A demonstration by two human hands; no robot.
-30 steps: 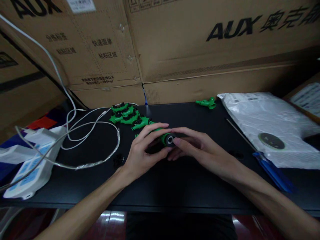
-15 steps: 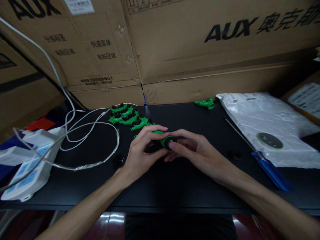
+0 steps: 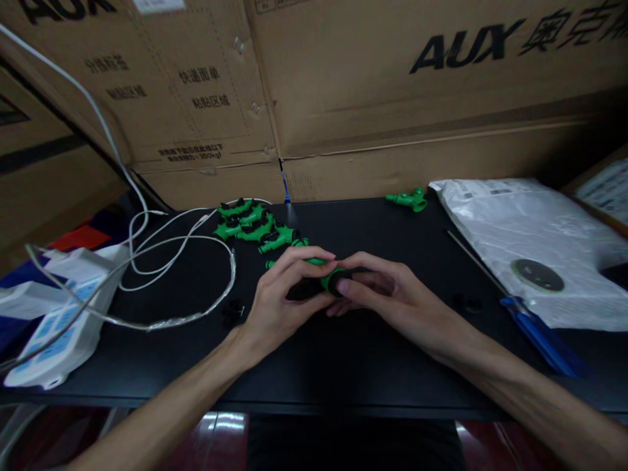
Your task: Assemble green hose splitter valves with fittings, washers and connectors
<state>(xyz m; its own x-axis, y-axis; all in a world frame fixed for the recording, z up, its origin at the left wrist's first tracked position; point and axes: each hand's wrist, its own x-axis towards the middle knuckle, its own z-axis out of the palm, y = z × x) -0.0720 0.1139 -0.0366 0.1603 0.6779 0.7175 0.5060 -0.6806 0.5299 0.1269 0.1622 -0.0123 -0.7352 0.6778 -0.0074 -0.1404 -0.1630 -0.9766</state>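
Note:
Above the table's middle, my left hand (image 3: 284, 291) is closed around a green plastic hose splitter (image 3: 328, 280), fingers over its top and thumb below. My right hand (image 3: 383, 284) pinches the black end (image 3: 336, 281) of the same piece, with the thumb pressed against it. Much of the splitter is hidden by my fingers. Just beyond my left hand lies a group of green Y-shaped splitters (image 3: 255, 226) with black valve levers. One more green splitter (image 3: 406, 199) lies apart at the back, without visible black parts.
Small black parts (image 3: 232, 311) lie left of my hands, and another black piece (image 3: 468, 303) lies to the right. A blue-handled screwdriver (image 3: 540, 337) rests beside a white plastic package (image 3: 495, 209). White cables (image 3: 191, 320) loop near a power strip (image 3: 73, 350). Cardboard boxes (image 3: 343, 98) stand behind.
The view has shifted slightly. Both hands keep their hold on the splitter, and the right thumb now covers more of its black end.

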